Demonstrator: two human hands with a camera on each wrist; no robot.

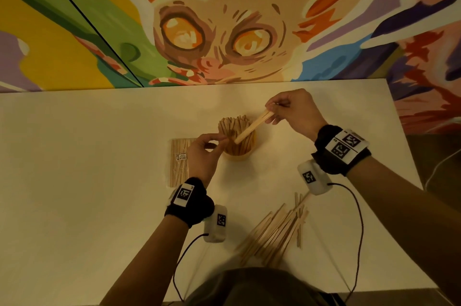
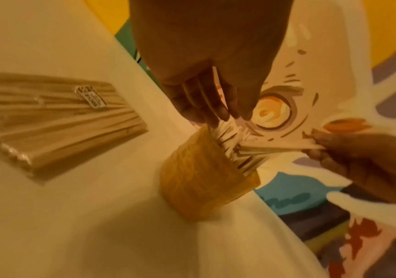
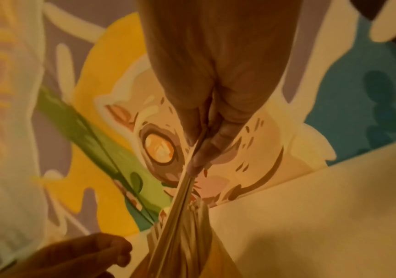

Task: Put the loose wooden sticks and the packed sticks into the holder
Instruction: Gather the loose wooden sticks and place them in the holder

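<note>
A round yellowish holder [image 1: 240, 157] [image 2: 199, 180] stands mid-table, packed with upright wooden sticks. My right hand [image 1: 270, 109] [image 3: 204, 143] pinches a small bundle of sticks [image 1: 252, 127] [image 2: 275, 147] [image 3: 180, 203]; the bundle slants down-left, its lower end among the sticks in the holder. My left hand [image 1: 220, 141] [image 2: 212, 112] hovers at the holder's left rim, fingertips touching the stick tops, gripping nothing. The packed sticks [image 1: 178, 163] [image 2: 56, 127] lie flat in clear wrap left of the holder. A pile of loose sticks [image 1: 274, 233] lies near the table's front edge.
The white table [image 1: 87, 181] ends against a painted mural wall [image 1: 224, 31] just behind the holder. Its right edge falls off beside my right forearm. Thin black cables [image 1: 359, 218] trail from both wrist cameras toward the front edge.
</note>
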